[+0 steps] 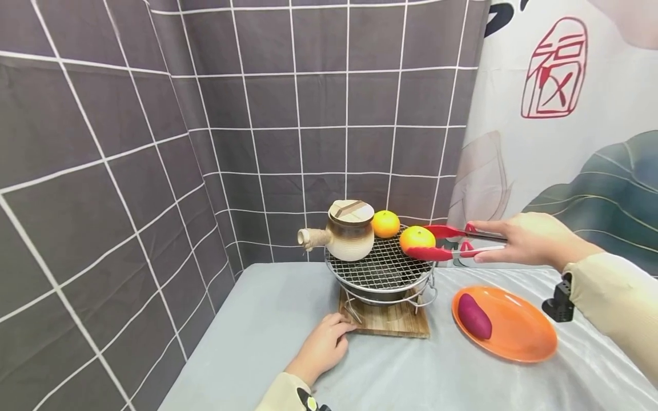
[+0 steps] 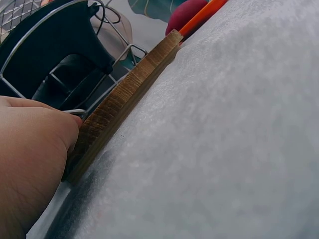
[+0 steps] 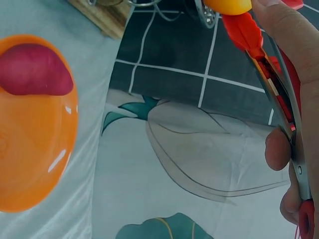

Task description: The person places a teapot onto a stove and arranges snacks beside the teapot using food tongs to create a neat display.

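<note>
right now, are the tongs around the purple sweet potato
No, the red-tipped tongs are around an orange fruit, while the purple sweet potato lies on the orange plate.

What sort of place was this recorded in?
Probably a staged indoor set rather than a working kitchen: a wrinkled tile-patterned backdrop that looks like cloth, a cloth-covered table, and a small tabletop grill arranged on it.

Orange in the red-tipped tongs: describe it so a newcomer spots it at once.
In the head view, find the round wire grill. At its right edge, the orange is between the ends of the red-tipped tongs in the right hand. The other orange, beside the lidded pot, is clear of them.
</note>
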Demonstrator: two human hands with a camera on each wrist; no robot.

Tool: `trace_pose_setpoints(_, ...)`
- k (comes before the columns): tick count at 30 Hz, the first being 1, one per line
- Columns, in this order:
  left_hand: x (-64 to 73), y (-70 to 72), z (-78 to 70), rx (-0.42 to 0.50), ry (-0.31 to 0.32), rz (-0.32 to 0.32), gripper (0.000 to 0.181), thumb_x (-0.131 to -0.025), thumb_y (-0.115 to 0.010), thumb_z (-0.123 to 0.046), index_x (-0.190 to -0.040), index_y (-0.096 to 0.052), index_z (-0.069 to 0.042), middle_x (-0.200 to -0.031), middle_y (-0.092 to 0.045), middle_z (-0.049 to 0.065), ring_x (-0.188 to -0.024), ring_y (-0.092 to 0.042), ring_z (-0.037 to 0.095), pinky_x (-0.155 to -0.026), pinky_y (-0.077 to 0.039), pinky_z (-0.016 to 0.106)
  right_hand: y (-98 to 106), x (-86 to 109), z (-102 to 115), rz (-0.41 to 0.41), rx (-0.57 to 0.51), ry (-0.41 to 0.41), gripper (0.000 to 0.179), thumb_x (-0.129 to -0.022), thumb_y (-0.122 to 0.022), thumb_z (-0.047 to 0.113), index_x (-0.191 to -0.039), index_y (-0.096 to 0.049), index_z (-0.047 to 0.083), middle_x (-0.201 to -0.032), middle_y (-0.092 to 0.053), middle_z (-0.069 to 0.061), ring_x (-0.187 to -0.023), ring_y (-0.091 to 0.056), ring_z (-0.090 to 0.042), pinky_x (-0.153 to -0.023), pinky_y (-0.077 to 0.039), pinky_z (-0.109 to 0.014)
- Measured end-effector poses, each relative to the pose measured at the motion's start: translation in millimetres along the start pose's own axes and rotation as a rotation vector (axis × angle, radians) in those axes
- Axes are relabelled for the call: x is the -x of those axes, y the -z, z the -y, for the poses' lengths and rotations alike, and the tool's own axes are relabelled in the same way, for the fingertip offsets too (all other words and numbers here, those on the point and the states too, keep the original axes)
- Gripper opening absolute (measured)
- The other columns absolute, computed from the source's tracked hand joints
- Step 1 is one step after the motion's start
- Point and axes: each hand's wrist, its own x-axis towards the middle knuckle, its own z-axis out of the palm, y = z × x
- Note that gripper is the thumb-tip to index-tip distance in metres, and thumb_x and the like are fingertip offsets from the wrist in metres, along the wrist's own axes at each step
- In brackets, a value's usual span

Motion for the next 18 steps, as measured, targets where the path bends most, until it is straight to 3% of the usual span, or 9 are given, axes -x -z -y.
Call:
trace_pose_setpoints(6,1.4,0.4,0.0,0.009,0.011,-0.005,0.031,-0.083,-0.062,-0.003,-0.108,-0.077,-0.012,-0.106,-0.067,-0.002,-0.101,-0.061,0.016,-0.092,-0.052,0.030,-4.0,-2.3,4.2,-0.010,0.005,0.014,0.089,-0.075,-0.065,0.080,-0.143,-0.060,0.023,-0.069,-0.060,0.008,-0.068,-0.059,-0.014,-0.056,-0.049,-0.033)
trace_pose_setpoints(13,3.0,0.6,-1.2,0.029,0.023,-0.004,0.030,-0.084,-0.062,-0.003,-0.108,-0.077,-0.013,-0.106,-0.066,-0.002,-0.101,-0.061,0.016,-0.092,-0.053,0.030,-7.0,-1.8,5.6,-0.011,0.003,0.013,0.090,-0.074,-0.064,0.081,-0.143,-0.060,0.022,-0.084,-0.070,0.002,-0.073,-0.062,-0.017,-0.057,-0.050,-0.035)
trace_pose_setpoints(18,2.5,-0.1,-1.5,0.034,0.036,0.000,0.030,-0.084,-0.062,-0.003,-0.109,-0.077,-0.013,-0.106,-0.066,-0.003,-0.101,-0.061,0.015,-0.092,-0.053,0.030,-5.6,-0.7,7.0,-0.015,0.008,0.007,0.090,-0.074,-0.063,0.081,-0.143,-0.060,0.023,-0.077,-0.067,0.007,-0.071,-0.061,-0.016,-0.057,-0.051,-0.034)
